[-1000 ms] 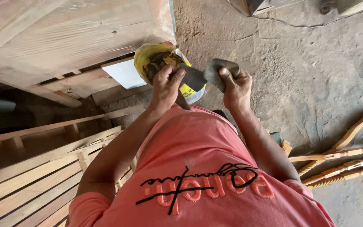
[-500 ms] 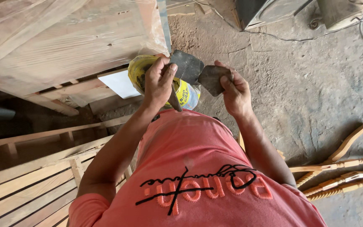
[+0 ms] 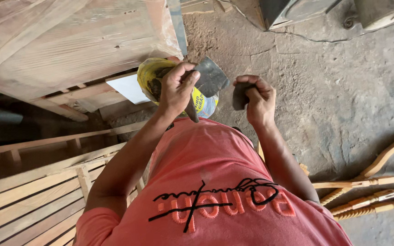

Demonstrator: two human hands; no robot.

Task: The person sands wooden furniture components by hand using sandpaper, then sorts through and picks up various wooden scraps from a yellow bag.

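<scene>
1. Fingers of both hands are gripping: my left hand [image 3: 175,89] is clenching around a flat, dark grey metal scraper blade [image 3: 209,78] and is also pressing against the open rim of a round yellow tin can [image 3: 153,75], while my right hand [image 3: 257,98] is pinching a small dark grey wad [image 3: 239,96] between thumb and fingertips.

2. That can is hanging in front of my coral-pink shirt [image 3: 215,182], well above the dusty concrete floor [image 3: 334,86], with its mouth tilting toward me. I am judging that one hand doing two jobs is the weak point: if my left fingers loosen to shift the blade, the can could be slipping and spilling.

3. Whether the can is holding paste or is nearly empty, I cannot tell; its inside is lying in shadow behind my fingers.

4. The blade's corner is pointing toward my right hand, near but apart. Bringing the wad in carelessly could be nicking a fingertip.

5. Anything dropping would be landing on the grit, or on the pale slatted wooden frame [image 3: 33,191] at my left, soiling it.

6. Turned wooden spindles [image 3: 370,196] are lying near my right side, so a blind step could be tripping me.
</scene>
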